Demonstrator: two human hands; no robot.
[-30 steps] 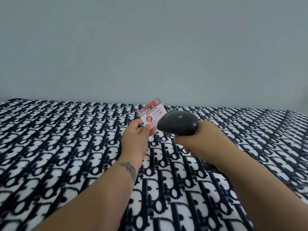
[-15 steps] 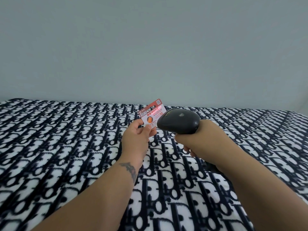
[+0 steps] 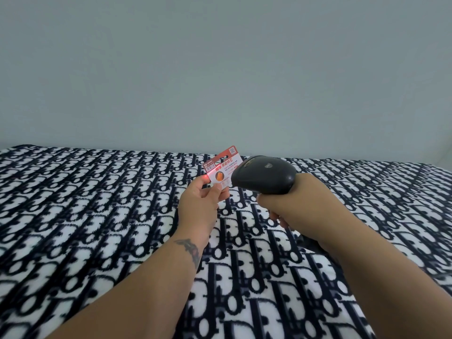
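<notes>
My left hand (image 3: 199, 204) pinches the lower edge of a small red and white card (image 3: 223, 167) and holds it up, tilted, above the bed. The card carries a barcode at its left, a QR code at its top right and an orange picture in the middle. My right hand (image 3: 296, 204) grips the handle of a black handheld barcode scanner (image 3: 263, 176), whose head points left at the card from a few centimetres away. A red scan line lies across the card's barcode, ending in a red spot on my left fingertip. The scanner's handle is hidden by my hand.
A bed cover (image 3: 97, 216) with a black and white letter pattern fills the lower half of the view. A plain grey wall (image 3: 220, 69) rises behind it. A dark cable (image 3: 309, 242) runs out from under my right wrist.
A red scan line now glows across the card's barcode and on my left fingertip. Both hands and the scanner have stayed almost where they were.
</notes>
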